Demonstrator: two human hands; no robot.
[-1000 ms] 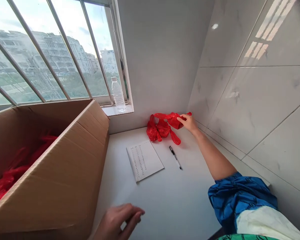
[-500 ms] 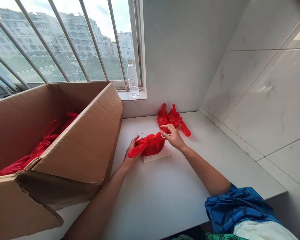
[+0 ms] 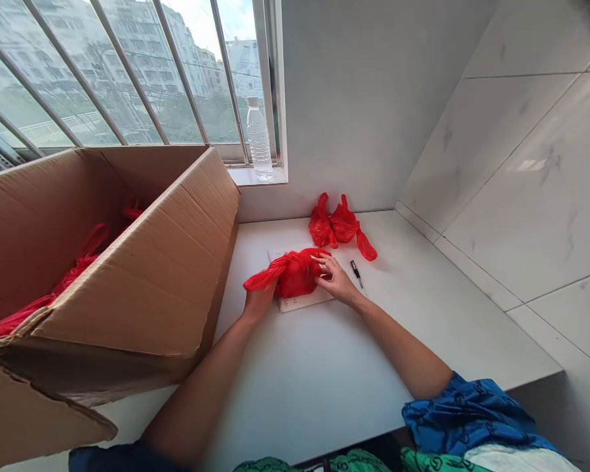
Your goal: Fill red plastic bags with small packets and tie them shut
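Note:
A red plastic bag bundle (image 3: pixel 290 272) lies on a white notepad (image 3: pixel 305 301) in the middle of the white counter (image 3: pixel 324 380). My left hand (image 3: pixel 258 303) grips its left side from below, fingers mostly hidden under the plastic. My right hand (image 3: pixel 335 280) holds its right side, fingers curled on the plastic. A black pen (image 3: pixel 356 273) lies just right of my right hand. Two more red bag bundles (image 3: pixel 339 228) sit behind, near the back wall.
A large open cardboard box (image 3: pixel 128 275) with several red bags inside (image 3: pixel 83 262) fills the left side. A clear water bottle (image 3: pixel 259 139) stands on the window sill. Tiled wall (image 3: pixel 521 164) bounds the right; the counter's front edge runs at the bottom right.
My right hand brought one red bundle from the back corner onto the notepad. My left hand came up from the front edge and took hold of it. The view shifted closer.

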